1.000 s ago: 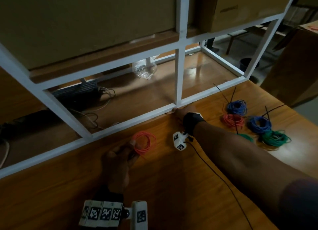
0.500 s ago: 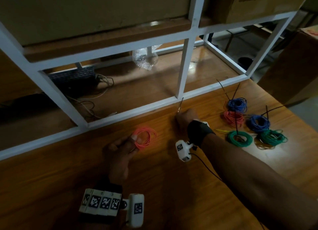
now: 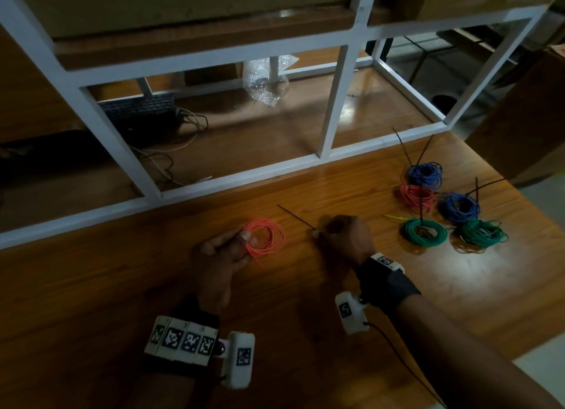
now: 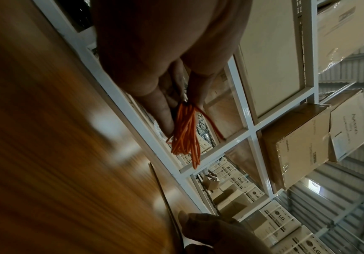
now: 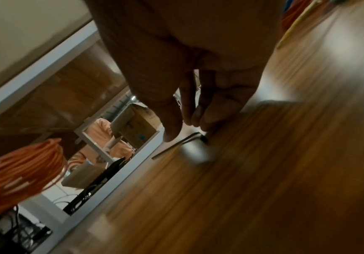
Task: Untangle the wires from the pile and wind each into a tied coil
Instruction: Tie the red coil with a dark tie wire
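Note:
My left hand pinches an orange-pink wire coil between thumb and fingers, just above the wooden table. The left wrist view shows the coil hanging from the fingertips. To its right my right hand pinches one end of a thin black cable tie that points up-left toward the frame. In the right wrist view the cable tie sticks out under the fingertips, with the coil blurred at lower left.
Several tied coils lie at the right: blue, red, blue, green, green, their black tie tails sticking up. A white metal frame borders the table's far edge. Cables and a dark box sit beyond.
My right hand drew back from the white frame toward me, now holding a black cable tie. My left hand lifted the orange-pink coil slightly and kept its grip.

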Available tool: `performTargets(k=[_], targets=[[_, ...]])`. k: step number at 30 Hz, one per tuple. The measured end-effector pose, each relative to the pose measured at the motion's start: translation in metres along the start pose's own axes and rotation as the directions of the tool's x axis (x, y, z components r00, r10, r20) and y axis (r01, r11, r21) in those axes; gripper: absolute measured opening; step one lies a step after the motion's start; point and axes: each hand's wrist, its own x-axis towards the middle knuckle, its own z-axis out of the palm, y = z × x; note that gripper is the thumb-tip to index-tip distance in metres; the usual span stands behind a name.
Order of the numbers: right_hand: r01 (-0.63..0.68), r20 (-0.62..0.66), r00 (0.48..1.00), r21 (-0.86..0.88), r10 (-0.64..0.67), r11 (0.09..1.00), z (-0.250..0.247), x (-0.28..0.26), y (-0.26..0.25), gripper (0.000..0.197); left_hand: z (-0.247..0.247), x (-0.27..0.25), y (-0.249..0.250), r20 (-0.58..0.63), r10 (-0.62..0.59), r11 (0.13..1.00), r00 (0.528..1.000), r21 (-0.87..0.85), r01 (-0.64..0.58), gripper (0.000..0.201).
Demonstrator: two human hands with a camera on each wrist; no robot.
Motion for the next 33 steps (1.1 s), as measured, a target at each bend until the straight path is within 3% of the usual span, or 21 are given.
performTargets(k=[9, 11, 13, 16, 21, 27, 33], targets=[[-0.003, 0.027, 1.000, -0.176, 0.007, 0.984, 0.018, 0.010, 0.005, 0.016, 0.012, 0.001, -0.005, 0.022, 0.014, 1.000, 1.000, 0.002, -0.015, 0.026], [-0.005, 0.075, 0.997, -0.092, 0.012, 0.996, 0.016, 0.006, 0.004, 0.014, 0.011, 0.000, -0.007, 0.017, 0.021, 1.000, 1.000, 0.011, -0.021, 0.026], [-0.084, 0.102, 0.992, 0.162, 0.068, 0.983, 0.011, -0.003, 0.002, 0.005, 0.007, 0.000, -0.007, -0.001, 0.022, 1.000, 1.000, 0.019, -0.022, 0.026], [-0.191, 0.143, 0.980, 0.456, 0.141, 0.869, 0.000, -0.022, -0.008, 0.020, -0.007, 0.005, -0.008, -0.049, 0.061, 0.996, 0.997, 0.063, -0.058, 0.026], [-0.179, 0.291, 0.956, 0.448, 0.046, 0.876, -0.018, -0.060, -0.029, 0.017, -0.023, 0.015, -0.005, -0.111, 0.077, 0.995, 0.991, 0.067, -0.069, 0.036], [-0.233, 0.388, 0.919, 0.395, 0.068, 0.889, -0.005, -0.077, -0.039, 0.020, -0.023, 0.011, -0.004, -0.094, 0.125, 0.990, 0.988, 0.080, -0.118, 0.030], [-0.245, 0.341, 0.938, 0.505, 0.070, 0.828, 0.007, -0.085, -0.052, 0.015, -0.016, -0.011, -0.010, 0.098, 0.155, 0.974, 0.983, 0.153, -0.169, 0.020]])
